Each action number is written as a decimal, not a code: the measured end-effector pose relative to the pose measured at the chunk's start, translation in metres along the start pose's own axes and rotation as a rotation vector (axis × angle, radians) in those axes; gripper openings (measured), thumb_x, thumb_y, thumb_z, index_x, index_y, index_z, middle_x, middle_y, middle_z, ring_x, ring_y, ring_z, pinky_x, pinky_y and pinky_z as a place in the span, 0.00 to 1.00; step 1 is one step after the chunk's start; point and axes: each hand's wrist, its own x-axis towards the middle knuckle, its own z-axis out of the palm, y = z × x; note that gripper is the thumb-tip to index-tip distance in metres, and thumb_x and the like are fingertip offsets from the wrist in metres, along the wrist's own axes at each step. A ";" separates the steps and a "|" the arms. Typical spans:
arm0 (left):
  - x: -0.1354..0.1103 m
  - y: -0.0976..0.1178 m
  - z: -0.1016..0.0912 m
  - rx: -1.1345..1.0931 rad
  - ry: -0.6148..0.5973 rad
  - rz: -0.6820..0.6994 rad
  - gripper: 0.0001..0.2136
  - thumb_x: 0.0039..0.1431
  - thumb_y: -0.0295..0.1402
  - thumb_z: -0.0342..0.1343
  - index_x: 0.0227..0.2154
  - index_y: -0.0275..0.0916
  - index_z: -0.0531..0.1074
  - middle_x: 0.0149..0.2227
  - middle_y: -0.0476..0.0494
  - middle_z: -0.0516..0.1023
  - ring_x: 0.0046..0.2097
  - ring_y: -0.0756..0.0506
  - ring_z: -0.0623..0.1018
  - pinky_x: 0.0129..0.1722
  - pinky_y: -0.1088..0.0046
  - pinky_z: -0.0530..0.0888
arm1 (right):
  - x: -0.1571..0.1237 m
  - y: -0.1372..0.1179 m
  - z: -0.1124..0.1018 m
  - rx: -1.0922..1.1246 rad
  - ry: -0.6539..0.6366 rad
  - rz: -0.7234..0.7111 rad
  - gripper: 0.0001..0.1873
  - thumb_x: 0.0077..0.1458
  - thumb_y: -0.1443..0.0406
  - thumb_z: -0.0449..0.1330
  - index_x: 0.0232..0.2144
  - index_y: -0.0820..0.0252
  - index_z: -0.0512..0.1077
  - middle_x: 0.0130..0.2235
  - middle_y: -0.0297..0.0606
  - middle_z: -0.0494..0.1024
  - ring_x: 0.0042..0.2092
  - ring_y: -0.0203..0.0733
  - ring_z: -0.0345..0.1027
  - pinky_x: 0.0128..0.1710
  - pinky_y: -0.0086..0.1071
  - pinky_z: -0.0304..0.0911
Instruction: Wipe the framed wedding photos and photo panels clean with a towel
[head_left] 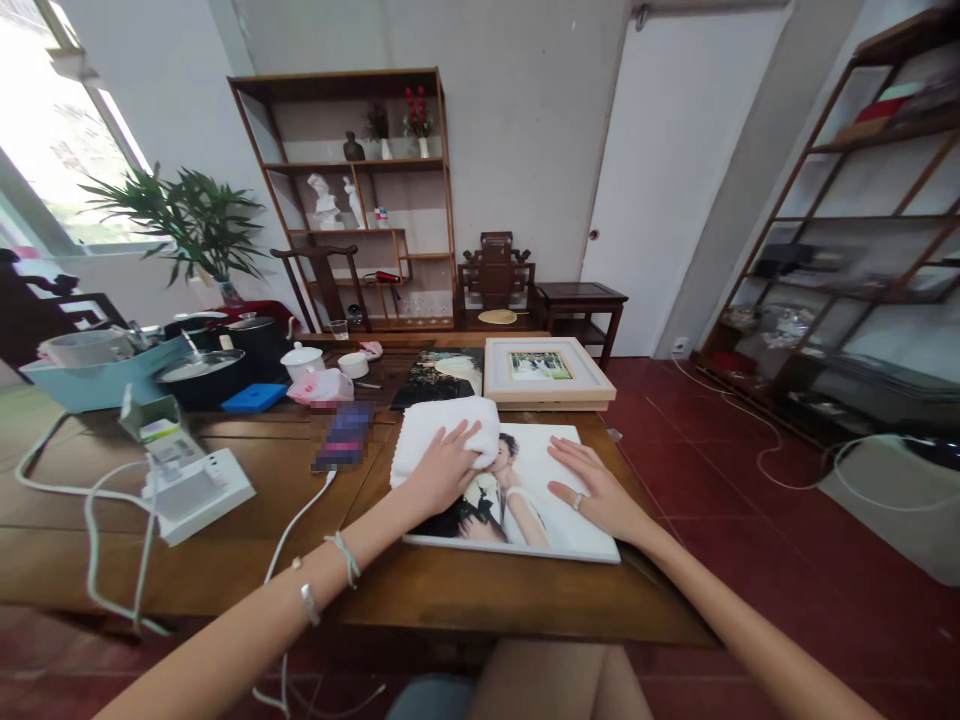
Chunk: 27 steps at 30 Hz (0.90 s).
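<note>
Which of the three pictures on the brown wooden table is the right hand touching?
The right hand touches the foremost rectangular white-edged couple portrait, partly covered by folded white cloth. The dark photo panel and pale wooden-framed picture lie behind, untouched.

Cloth [414, 438] on photo panel [527, 500], framed pic [547, 370] behind (phone [346, 437] to L).

Brown wooden table [525, 608]: photo panel [525, 510] beneath right fingers [576, 458]; pale frame [541, 366] beyond them; dark photo [439, 378] beyond left fingers [448, 445]; phone [346, 436], blue packet [253, 398] farther left.
</note>
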 end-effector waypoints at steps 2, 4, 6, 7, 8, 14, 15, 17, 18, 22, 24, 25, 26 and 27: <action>-0.012 0.008 -0.003 -0.002 -0.013 0.013 0.12 0.60 0.26 0.45 0.41 0.39 0.72 0.61 0.39 0.54 0.62 0.39 0.54 0.57 0.51 0.55 | 0.000 0.000 0.000 0.010 -0.006 -0.010 0.27 0.50 0.53 0.57 0.52 0.54 0.65 0.58 0.43 0.62 0.61 0.49 0.50 0.58 0.51 0.48; -0.030 0.020 -0.008 -0.015 -0.035 0.031 0.12 0.58 0.24 0.46 0.38 0.39 0.73 0.61 0.40 0.54 0.62 0.38 0.53 0.57 0.51 0.55 | 0.000 0.000 -0.001 0.019 -0.014 -0.014 0.26 0.50 0.53 0.57 0.52 0.53 0.66 0.58 0.42 0.63 0.61 0.48 0.50 0.59 0.50 0.48; -0.050 0.036 -0.010 -0.026 -0.044 0.056 0.11 0.56 0.23 0.47 0.35 0.39 0.74 0.61 0.40 0.54 0.62 0.37 0.52 0.57 0.50 0.55 | -0.001 0.000 -0.001 0.024 -0.014 -0.013 0.26 0.50 0.54 0.57 0.51 0.53 0.66 0.58 0.42 0.63 0.60 0.48 0.51 0.59 0.50 0.49; -0.060 0.046 -0.011 -0.032 -0.042 0.081 0.11 0.55 0.23 0.48 0.34 0.38 0.74 0.61 0.40 0.54 0.62 0.37 0.52 0.57 0.50 0.54 | -0.001 -0.001 -0.001 0.023 -0.010 -0.012 0.26 0.50 0.54 0.57 0.51 0.53 0.66 0.58 0.42 0.63 0.60 0.48 0.51 0.59 0.50 0.49; -0.070 0.056 -0.010 -0.039 -0.036 0.114 0.10 0.54 0.24 0.49 0.33 0.38 0.74 0.61 0.40 0.53 0.62 0.36 0.52 0.57 0.49 0.54 | -0.001 -0.001 -0.001 0.022 -0.003 -0.012 0.25 0.50 0.55 0.57 0.51 0.53 0.66 0.58 0.42 0.64 0.60 0.48 0.52 0.59 0.50 0.49; -0.082 0.098 -0.005 -0.071 -0.042 0.253 0.10 0.57 0.29 0.48 0.35 0.38 0.75 0.62 0.40 0.50 0.62 0.33 0.51 0.56 0.46 0.54 | 0.000 0.001 -0.001 0.028 -0.016 -0.053 0.23 0.51 0.57 0.56 0.51 0.54 0.67 0.57 0.43 0.64 0.60 0.47 0.52 0.59 0.50 0.49; -0.076 0.097 -0.006 -0.074 -0.051 0.226 0.10 0.57 0.28 0.48 0.36 0.39 0.74 0.62 0.40 0.52 0.62 0.34 0.52 0.56 0.46 0.55 | 0.000 0.000 -0.002 0.028 -0.018 -0.053 0.23 0.52 0.57 0.56 0.51 0.54 0.66 0.57 0.43 0.64 0.60 0.47 0.52 0.59 0.50 0.49; -0.059 0.087 -0.010 -0.076 -0.066 0.154 0.11 0.57 0.27 0.48 0.40 0.40 0.73 0.61 0.41 0.54 0.62 0.35 0.53 0.56 0.47 0.56 | 0.000 0.000 -0.002 0.025 -0.021 -0.043 0.24 0.52 0.56 0.56 0.51 0.53 0.66 0.58 0.43 0.63 0.60 0.47 0.52 0.59 0.50 0.49; -0.049 0.079 -0.012 -0.073 -0.070 0.117 0.12 0.57 0.27 0.48 0.41 0.41 0.73 0.61 0.41 0.55 0.62 0.36 0.54 0.56 0.48 0.56 | -0.001 -0.001 -0.002 0.022 -0.025 -0.038 0.24 0.52 0.55 0.56 0.51 0.53 0.66 0.58 0.43 0.63 0.60 0.47 0.51 0.59 0.50 0.49; -0.016 0.041 -0.009 -0.039 -0.031 -0.018 0.11 0.58 0.31 0.49 0.41 0.41 0.72 0.61 0.42 0.56 0.61 0.37 0.55 0.57 0.50 0.56 | -0.001 -0.002 -0.002 0.016 -0.037 -0.017 0.25 0.52 0.54 0.56 0.51 0.55 0.66 0.58 0.44 0.62 0.61 0.47 0.50 0.59 0.48 0.49; -0.007 0.027 -0.003 -0.026 0.003 -0.064 0.12 0.60 0.33 0.47 0.43 0.41 0.71 0.61 0.41 0.56 0.62 0.38 0.55 0.57 0.50 0.55 | -0.001 -0.002 -0.002 0.021 -0.022 -0.005 0.25 0.53 0.54 0.54 0.52 0.56 0.65 0.58 0.44 0.62 0.61 0.46 0.50 0.60 0.47 0.49; -0.005 0.022 0.000 -0.017 0.017 -0.081 0.13 0.61 0.34 0.46 0.45 0.40 0.71 0.61 0.40 0.55 0.62 0.38 0.54 0.57 0.50 0.54 | -0.001 -0.001 -0.001 0.024 -0.012 0.000 0.24 0.55 0.55 0.52 0.53 0.56 0.64 0.58 0.44 0.62 0.61 0.45 0.51 0.60 0.47 0.49; -0.004 0.020 0.002 -0.006 0.026 -0.095 0.13 0.61 0.34 0.46 0.46 0.40 0.70 0.61 0.40 0.55 0.62 0.38 0.54 0.57 0.50 0.54 | -0.001 0.000 -0.001 0.023 0.000 0.005 0.24 0.56 0.55 0.51 0.53 0.56 0.63 0.59 0.44 0.61 0.61 0.45 0.51 0.60 0.47 0.49; -0.004 0.019 0.003 0.009 0.029 -0.104 0.14 0.61 0.33 0.46 0.47 0.40 0.69 0.61 0.40 0.54 0.62 0.38 0.54 0.57 0.50 0.54 | -0.001 0.001 0.000 0.018 0.012 0.011 0.24 0.56 0.56 0.50 0.54 0.57 0.63 0.59 0.44 0.61 0.61 0.45 0.50 0.60 0.48 0.48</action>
